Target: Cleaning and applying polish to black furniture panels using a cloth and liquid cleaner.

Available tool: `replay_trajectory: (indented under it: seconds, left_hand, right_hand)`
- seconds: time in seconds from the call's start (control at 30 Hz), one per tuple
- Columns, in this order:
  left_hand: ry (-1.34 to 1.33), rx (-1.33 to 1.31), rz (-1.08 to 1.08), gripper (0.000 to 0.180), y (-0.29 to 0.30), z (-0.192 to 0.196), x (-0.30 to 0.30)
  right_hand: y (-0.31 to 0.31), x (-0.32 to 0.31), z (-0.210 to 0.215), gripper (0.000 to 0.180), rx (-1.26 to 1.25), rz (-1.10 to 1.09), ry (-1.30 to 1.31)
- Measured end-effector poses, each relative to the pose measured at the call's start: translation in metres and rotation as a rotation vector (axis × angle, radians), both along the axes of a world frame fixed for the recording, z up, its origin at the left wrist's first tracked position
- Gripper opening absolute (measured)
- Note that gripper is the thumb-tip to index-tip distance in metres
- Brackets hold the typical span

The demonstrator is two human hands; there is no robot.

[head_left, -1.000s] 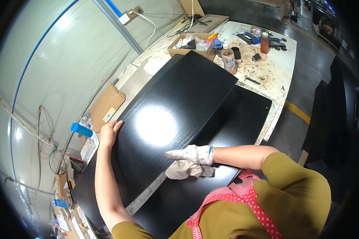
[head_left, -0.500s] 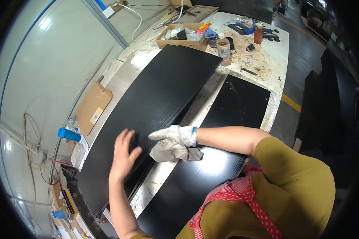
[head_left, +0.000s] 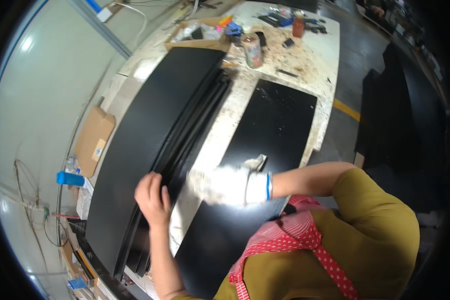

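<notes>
Rests bare left hand (head_left: 153, 201), loosely bent with grip unclear, at the right edge of the black stack (head_left: 150, 115), laid lengthwise lower left to upper right on the surface (head_left: 317, 60). Holds gloved right hand (head_left: 230, 185) farther off, too blurred to judge, partly over 1 lone panel (head_left: 277, 120).

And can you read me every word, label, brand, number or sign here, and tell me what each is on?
No text here can be read.
Bottle on the white table: a printed label, too blurred to read.
Brown cardboard: a pale sticker, too small and blurred to read.
Stack of black boards and single black board: no lettering I can make out.
</notes>
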State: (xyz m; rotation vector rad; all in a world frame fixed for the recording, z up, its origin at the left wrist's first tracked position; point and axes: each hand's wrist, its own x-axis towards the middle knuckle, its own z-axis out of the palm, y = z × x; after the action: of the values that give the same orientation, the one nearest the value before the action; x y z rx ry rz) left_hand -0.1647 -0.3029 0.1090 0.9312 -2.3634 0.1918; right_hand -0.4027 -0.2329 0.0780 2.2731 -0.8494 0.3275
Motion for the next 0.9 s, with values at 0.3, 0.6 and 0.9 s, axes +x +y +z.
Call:
replay_trajectory:
  seconds: [0.3,0.6,0.9]
  left_hand:
    - [-0.109,0.569,0.135,0.052,0.102,-0.106,-0.027]
    - [-0.078,0.614,0.393,0.049,0.111,-0.121,-0.024]
    - [-0.092,0.581,0.427,0.049,0.103,-0.120,-0.034]
  right_hand:
    - [-0.031,-0.317,-0.053,0.019,0.487,-0.856,-0.638]
    - [-0.035,-0.130,-0.004,0.056,1.072,-0.902,-0.473]
    - [-0.103,-0.363,-0.075,0.028,0.664,-0.851,-1.129]
